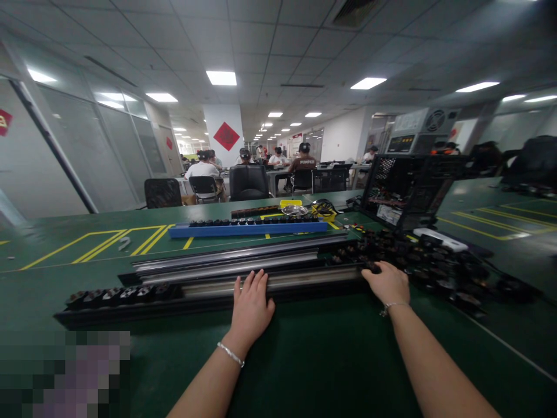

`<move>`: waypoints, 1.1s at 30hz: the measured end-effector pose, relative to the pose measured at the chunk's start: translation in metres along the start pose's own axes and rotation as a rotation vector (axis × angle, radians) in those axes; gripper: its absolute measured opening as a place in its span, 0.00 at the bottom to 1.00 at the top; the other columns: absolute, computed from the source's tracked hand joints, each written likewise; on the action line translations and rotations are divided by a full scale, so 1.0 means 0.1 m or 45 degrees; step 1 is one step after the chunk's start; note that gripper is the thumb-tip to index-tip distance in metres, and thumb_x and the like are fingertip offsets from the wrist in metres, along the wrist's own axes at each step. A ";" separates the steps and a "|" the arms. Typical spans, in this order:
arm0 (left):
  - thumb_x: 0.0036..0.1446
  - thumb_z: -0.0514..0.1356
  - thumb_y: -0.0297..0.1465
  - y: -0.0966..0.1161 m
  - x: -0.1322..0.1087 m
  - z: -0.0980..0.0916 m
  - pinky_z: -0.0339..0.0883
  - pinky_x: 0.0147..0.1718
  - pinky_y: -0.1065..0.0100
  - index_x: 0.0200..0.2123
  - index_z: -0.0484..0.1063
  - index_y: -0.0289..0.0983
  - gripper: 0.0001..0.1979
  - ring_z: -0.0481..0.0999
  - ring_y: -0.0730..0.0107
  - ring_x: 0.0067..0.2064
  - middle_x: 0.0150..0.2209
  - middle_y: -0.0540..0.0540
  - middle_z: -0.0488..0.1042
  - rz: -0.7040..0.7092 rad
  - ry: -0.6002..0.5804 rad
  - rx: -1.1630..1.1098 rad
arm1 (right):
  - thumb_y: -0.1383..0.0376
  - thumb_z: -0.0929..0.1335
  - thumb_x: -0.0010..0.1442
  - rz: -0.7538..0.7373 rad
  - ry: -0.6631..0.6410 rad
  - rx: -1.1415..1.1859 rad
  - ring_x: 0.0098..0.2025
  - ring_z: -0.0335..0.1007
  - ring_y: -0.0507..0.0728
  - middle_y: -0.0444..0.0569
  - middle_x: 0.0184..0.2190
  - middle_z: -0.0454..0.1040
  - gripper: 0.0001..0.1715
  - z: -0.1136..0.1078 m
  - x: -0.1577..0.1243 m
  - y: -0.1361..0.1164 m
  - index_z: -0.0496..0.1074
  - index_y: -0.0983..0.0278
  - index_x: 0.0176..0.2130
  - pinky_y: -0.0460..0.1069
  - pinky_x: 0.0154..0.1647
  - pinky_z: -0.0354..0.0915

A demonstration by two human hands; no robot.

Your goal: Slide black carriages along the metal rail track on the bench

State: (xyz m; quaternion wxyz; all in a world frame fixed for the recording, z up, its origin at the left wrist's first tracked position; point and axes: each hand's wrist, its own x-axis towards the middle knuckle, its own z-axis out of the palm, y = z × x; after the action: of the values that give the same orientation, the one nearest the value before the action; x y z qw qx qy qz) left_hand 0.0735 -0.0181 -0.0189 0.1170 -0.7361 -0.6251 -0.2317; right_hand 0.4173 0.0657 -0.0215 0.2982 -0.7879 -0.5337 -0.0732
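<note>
A long black rail (209, 303) lies across the green table in front of me, with several dark round parts (117, 295) seated in its left part and a bare metal channel to their right. My left hand (252, 307) rests on the rail's near edge near its middle, fingers stretched forward and thumb apart, holding nothing. At the rail's right end is my right hand (388, 283), its fingers closed on a small black part that they largely hide. Two more rails with shiny channels (226, 259) lie just behind. A heap of black parts (409, 255) sits beyond my right hand.
Farther back lie a blue tray (248, 230) of dark parts, a clear round dish (295, 210) and a yellow container (291, 203). An open computer case (404, 188) stands at the back right. People sit at tables across the room.
</note>
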 end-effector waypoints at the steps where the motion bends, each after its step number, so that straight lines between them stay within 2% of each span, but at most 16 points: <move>1: 0.53 0.52 0.33 0.00 0.00 0.00 0.39 0.62 0.46 0.57 0.61 0.39 0.26 0.56 0.58 0.62 0.60 0.45 0.62 0.002 0.002 0.000 | 0.55 0.62 0.48 0.003 -0.014 -0.002 0.51 0.62 0.63 0.54 0.50 0.69 0.27 -0.01 0.01 0.01 0.73 0.66 0.44 0.55 0.53 0.55; 6: 0.53 0.52 0.33 0.00 0.00 -0.02 0.39 0.62 0.47 0.57 0.61 0.39 0.26 0.56 0.57 0.62 0.60 0.45 0.62 0.002 0.000 0.004 | 0.55 0.63 0.48 0.076 -0.117 0.030 0.50 0.64 0.64 0.57 0.49 0.70 0.29 -0.10 0.10 0.08 0.72 0.67 0.46 0.55 0.51 0.58; 11: 0.53 0.52 0.33 0.01 0.00 -0.02 0.41 0.62 0.47 0.57 0.61 0.39 0.26 0.57 0.58 0.62 0.60 0.45 0.62 -0.009 -0.009 0.010 | 0.52 0.64 0.47 0.198 -0.230 0.100 0.44 0.69 0.64 0.57 0.43 0.74 0.31 -0.14 0.14 0.11 0.72 0.65 0.47 0.53 0.42 0.63; 15: 0.53 0.52 0.32 0.02 -0.01 -0.02 0.42 0.62 0.48 0.57 0.62 0.39 0.26 0.57 0.58 0.62 0.60 0.45 0.63 -0.009 0.010 0.017 | 0.52 0.65 0.46 0.216 -0.218 0.149 0.40 0.70 0.63 0.58 0.41 0.74 0.31 -0.14 0.16 0.15 0.72 0.65 0.47 0.53 0.38 0.64; 19: 0.53 0.53 0.32 0.02 -0.01 -0.02 0.42 0.62 0.48 0.57 0.62 0.39 0.26 0.57 0.58 0.62 0.60 0.45 0.63 -0.001 0.015 0.009 | 0.53 0.65 0.45 0.312 -0.198 0.247 0.38 0.70 0.62 0.57 0.40 0.74 0.32 -0.11 0.19 0.23 0.71 0.67 0.47 0.52 0.35 0.64; 26: 0.52 0.53 0.32 0.01 0.01 -0.01 0.44 0.61 0.48 0.56 0.62 0.38 0.26 0.58 0.57 0.62 0.59 0.45 0.63 0.003 0.011 0.019 | 0.53 0.67 0.43 0.393 -0.154 0.371 0.40 0.69 0.62 0.56 0.44 0.73 0.32 -0.03 0.24 0.33 0.71 0.66 0.47 0.53 0.39 0.63; 33: 0.53 0.53 0.32 0.01 0.00 -0.01 0.45 0.61 0.48 0.56 0.62 0.38 0.26 0.58 0.57 0.62 0.59 0.45 0.63 0.010 0.019 0.010 | 0.54 0.68 0.42 0.425 -0.051 0.391 0.36 0.69 0.61 0.55 0.40 0.74 0.30 -0.03 0.25 0.41 0.72 0.63 0.45 0.53 0.38 0.64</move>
State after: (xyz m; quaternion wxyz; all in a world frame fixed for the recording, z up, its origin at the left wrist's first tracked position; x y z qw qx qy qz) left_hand 0.0741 -0.0188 -0.0175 0.1255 -0.7365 -0.6221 -0.2340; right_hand 0.4648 0.0741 -0.0241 0.4119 -0.8120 -0.4066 0.0750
